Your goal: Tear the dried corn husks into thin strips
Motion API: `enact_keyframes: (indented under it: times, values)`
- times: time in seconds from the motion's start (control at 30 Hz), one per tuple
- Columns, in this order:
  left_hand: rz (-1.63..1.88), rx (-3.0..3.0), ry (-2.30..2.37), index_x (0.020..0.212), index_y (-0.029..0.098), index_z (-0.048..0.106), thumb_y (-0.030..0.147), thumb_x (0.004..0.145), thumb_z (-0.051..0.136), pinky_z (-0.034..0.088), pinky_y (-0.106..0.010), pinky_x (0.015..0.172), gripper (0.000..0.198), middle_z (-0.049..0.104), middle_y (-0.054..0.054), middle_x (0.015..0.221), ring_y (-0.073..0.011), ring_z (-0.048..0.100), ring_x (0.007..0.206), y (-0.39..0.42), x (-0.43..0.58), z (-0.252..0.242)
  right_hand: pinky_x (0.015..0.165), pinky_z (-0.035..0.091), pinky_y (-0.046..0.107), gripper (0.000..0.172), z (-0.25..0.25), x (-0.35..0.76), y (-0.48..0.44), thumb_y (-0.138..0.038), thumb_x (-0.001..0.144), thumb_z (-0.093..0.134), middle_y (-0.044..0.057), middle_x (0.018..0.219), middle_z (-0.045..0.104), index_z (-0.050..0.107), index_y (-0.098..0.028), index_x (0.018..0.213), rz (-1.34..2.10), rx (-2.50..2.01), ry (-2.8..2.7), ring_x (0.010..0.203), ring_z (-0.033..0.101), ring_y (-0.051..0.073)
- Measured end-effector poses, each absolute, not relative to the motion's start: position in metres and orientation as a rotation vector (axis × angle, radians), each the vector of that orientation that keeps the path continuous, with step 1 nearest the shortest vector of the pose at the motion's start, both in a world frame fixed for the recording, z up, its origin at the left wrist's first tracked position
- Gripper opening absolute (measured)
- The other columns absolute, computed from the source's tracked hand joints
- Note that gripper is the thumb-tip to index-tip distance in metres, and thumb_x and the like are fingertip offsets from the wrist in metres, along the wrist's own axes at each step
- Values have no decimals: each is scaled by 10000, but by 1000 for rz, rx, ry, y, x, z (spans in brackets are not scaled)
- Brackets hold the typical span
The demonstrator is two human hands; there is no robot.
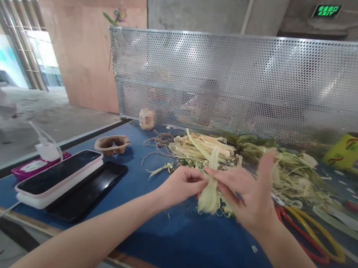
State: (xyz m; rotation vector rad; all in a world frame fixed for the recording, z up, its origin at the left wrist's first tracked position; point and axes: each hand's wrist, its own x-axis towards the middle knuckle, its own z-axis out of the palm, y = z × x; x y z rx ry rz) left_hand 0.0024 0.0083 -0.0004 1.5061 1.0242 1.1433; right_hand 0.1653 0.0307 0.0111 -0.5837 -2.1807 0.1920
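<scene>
My left hand (181, 185) is closed in a pinch on a pale green folded leaf piece (209, 193), held just above the blue table (181, 244). My right hand (249, 192) grips the same leaf piece from the right, thumb and forefinger pinched on it, the other fingers raised. Behind my hands lies a pile of pale leaf strips and husks (207, 150).
Two phones (59, 173) rest on a power bank at the left, a dark one (90, 192) beside them. A small woven basket (112, 143) and twine roll (147, 118) sit farther back. Red and yellow loops (309, 233) lie right. A yellow cup (348, 151) and perforated metal screen (259, 83) stand behind.
</scene>
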Motion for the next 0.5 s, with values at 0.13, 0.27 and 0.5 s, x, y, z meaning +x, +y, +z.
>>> enact_keyframes:
  times: [0.13, 0.27, 0.5]
  values:
    - [1101, 1562, 1001, 688, 120, 613, 365, 693, 578, 342, -216, 514, 247, 493, 19, 573, -63, 409, 488, 8, 2, -1, 833, 456, 366, 314, 5, 166, 38, -188, 860, 376, 73, 1021, 618, 530, -236, 1130, -90, -447, -2322, 943, 562, 194]
    - [1136, 1587, 880, 629, 130, 574, 327, 702, 572, 353, -238, 563, 210, 462, 10, 585, -94, 433, 559, 7, -2, -1, 808, 458, 332, 362, 7, 168, 41, -133, 854, 364, 53, 1010, 628, 491, -240, 1175, -184, -344, -2359, 946, 542, 178]
    - [1182, 1746, 1066, 561, 141, 512, 389, 786, 453, 322, -235, 565, 341, 438, 4, 543, -103, 399, 563, 3, -2, 7, 896, 390, 380, 452, 15, 171, 31, -147, 865, 314, 64, 1159, 561, 312, -225, 1311, 64, -500, -2301, 1063, 491, 193]
